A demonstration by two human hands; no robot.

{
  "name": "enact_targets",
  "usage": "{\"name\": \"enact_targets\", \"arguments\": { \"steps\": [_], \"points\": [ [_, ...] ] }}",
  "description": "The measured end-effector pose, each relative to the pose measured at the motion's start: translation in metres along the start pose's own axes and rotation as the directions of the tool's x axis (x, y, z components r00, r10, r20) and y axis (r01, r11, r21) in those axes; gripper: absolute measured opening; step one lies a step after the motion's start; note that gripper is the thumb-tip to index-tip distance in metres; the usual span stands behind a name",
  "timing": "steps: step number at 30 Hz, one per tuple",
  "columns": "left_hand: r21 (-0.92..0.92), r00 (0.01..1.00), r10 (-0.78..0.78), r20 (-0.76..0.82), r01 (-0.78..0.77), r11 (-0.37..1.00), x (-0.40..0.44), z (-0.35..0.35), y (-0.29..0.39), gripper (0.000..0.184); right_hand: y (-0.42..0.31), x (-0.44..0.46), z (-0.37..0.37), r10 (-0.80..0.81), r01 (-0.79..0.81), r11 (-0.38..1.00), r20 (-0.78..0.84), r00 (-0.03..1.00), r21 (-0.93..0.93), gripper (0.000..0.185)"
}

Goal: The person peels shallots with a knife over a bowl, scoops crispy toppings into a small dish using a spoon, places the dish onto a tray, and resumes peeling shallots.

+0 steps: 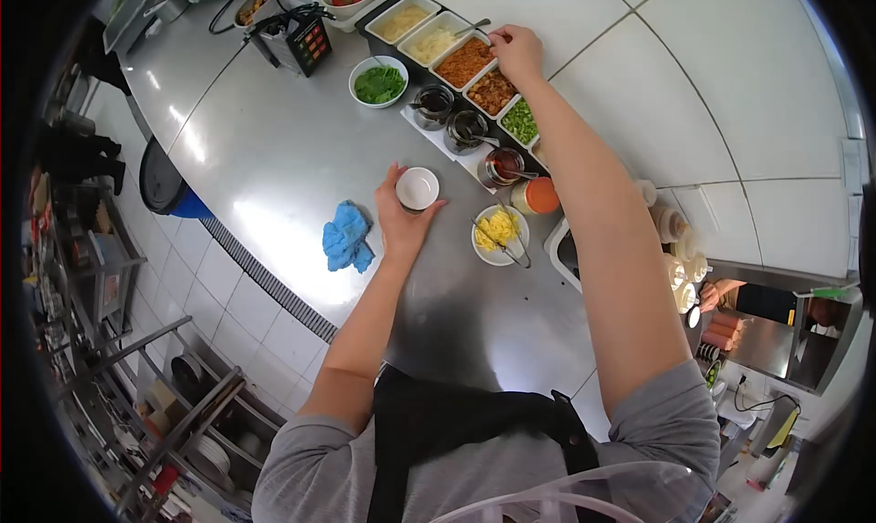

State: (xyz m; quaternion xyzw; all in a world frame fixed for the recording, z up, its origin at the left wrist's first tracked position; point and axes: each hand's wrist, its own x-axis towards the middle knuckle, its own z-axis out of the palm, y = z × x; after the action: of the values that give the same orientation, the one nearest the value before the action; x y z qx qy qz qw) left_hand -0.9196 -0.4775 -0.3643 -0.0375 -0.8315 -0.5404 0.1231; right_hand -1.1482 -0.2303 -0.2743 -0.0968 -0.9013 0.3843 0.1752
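My left hand (404,220) is wrapped round a small white cup (418,189) over the steel counter. The inside of the cup looks white. My right hand (516,52) reaches to the row of white containers, its fingers pinched at the rim of the one with reddish-orange food (464,62). What they hold there, if anything, is too small to make out. Next to it are a container of pale shreds (432,45) with a spoon (474,27) and one of brown chopped food (491,93).
Dark jars (466,130) with spoons line the near side of the containers. Also on the counter (274,158) are a bowl of green leaves (379,83), a blue cloth (347,237) and a plate of yellow food (497,228) with tongs. Another person's hand (710,295) shows at right.
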Motion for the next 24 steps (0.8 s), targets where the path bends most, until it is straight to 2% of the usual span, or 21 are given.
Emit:
{"name": "enact_targets", "arguments": {
  "steps": [2, 4, 5, 6, 7, 8, 9, 10, 13, 14, 16, 17, 19, 20, 21, 22, 23, 24],
  "points": [
    [-0.013, 1.000, -0.013, 0.006, 0.013, 1.000, 0.000, -0.001, 0.001, 0.100, 0.007, 0.002, 0.005, -0.041, 0.041, 0.999, 0.021, 0.999, -0.029, 0.016],
    [-0.031, 1.000, -0.018, 0.022, 0.018, 0.999, -0.001, 0.001, -0.001, 0.100, 0.007, 0.000, -0.001, 0.137, -0.144, 0.988, 0.113, 0.984, 0.052, 0.018],
    [-0.108, 0.999, -0.042, 0.008, 0.043, 0.993, -0.002, 0.003, -0.006, 0.098, 0.009, -0.001, -0.003, 0.137, -0.143, 0.989, 0.112, 0.984, 0.048, 0.018],
    [-0.183, 0.998, -0.066, -0.006, 0.064, 0.981, -0.002, 0.004, -0.009, 0.097, 0.013, -0.001, -0.003, 0.106, -0.112, 0.986, 0.051, 0.993, 0.125, 0.019],
    [-0.185, 0.998, -0.062, -0.008, 0.060, 0.981, -0.001, 0.005, -0.011, 0.097, 0.014, 0.001, -0.003, 0.077, -0.073, 0.977, -0.014, 0.997, 0.201, 0.020],
    [-0.260, 0.994, -0.106, -0.023, 0.096, 0.961, -0.001, 0.004, -0.014, 0.095, 0.016, 0.003, -0.003, 0.073, -0.068, 0.977, -0.018, 0.997, 0.204, 0.020],
    [-0.334, 0.988, -0.150, -0.032, 0.131, 0.934, -0.001, 0.002, -0.016, 0.093, 0.006, -0.004, -0.008, 0.118, -0.107, 0.973, -0.042, 0.992, 0.205, 0.020],
    [-0.332, 0.989, -0.147, -0.032, 0.128, 0.935, 0.004, -0.002, -0.010, 0.093, 0.003, -0.009, -0.009, 0.165, -0.148, 0.967, -0.064, 0.984, 0.207, 0.020],
    [-0.381, 0.977, -0.124, -0.173, 0.050, 0.923, 0.024, -0.015, 0.007, 0.092, -0.001, -0.020, -0.006, 0.184, -0.145, 0.947, -0.114, 0.976, 0.288, 0.021],
    [-0.378, 0.978, -0.119, -0.169, 0.047, 0.925, 0.036, -0.020, 0.013, 0.092, -0.002, -0.023, -0.006, 0.188, -0.147, 0.945, -0.118, 0.975, 0.292, 0.021],
    [-0.359, 0.965, -0.027, -0.259, -0.070, 0.931, 0.064, -0.029, 0.028, 0.091, -0.006, -0.024, -0.009, 0.306, -0.263, 0.905, -0.084, 0.948, 0.334, 0.020],
    [-0.359, 0.960, -0.001, -0.278, -0.103, 0.928, 0.079, -0.033, 0.035, 0.092, -0.007, -0.023, -0.010, 0.307, -0.261, 0.904, -0.088, 0.948, 0.338, 0.020],
    [-0.284, 0.964, 0.037, -0.265, -0.114, 0.952, 0.112, -0.040, 0.043, 0.093, -0.003, -0.019, -0.010, 0.516, -0.411, 0.675, 0.005, 0.857, 0.612, 0.015],
    [-0.209, 0.966, 0.066, -0.248, -0.120, 0.970, 0.127, -0.040, 0.042, 0.094, -0.001, -0.014, -0.012, 0.517, -0.410, 0.673, 0.005, 0.856, 0.615, 0.015],
    [-0.209, 0.967, 0.068, -0.246, -0.121, 0.970, 0.141, -0.040, 0.036, 0.094, 0.002, -0.010, -0.014, 0.614, -0.482, 0.564, 0.049, 0.787, 0.671, 0.012],
    [-0.199, 0.987, 0.092, -0.134, -0.117, 0.973, 0.156, -0.040, 0.030, 0.095, 0.003, -0.009, -0.016, 0.698, -0.539, 0.443, 0.100, 0.709, 0.716, 0.010],
    [-0.190, 0.993, 0.114, -0.021, -0.116, 0.975, 0.168, -0.036, 0.026, 0.097, 0.004, -0.009, -0.017, 0.699, -0.537, 0.444, 0.098, 0.709, 0.717, 0.010],
    [-0.193, 0.993, 0.117, -0.021, -0.119, 0.974, 0.177, -0.030, 0.026, 0.097, 0.006, -0.010, -0.018, 0.710, -0.552, 0.383, 0.146, 0.688, 0.740, 0.009]
  ]
}}
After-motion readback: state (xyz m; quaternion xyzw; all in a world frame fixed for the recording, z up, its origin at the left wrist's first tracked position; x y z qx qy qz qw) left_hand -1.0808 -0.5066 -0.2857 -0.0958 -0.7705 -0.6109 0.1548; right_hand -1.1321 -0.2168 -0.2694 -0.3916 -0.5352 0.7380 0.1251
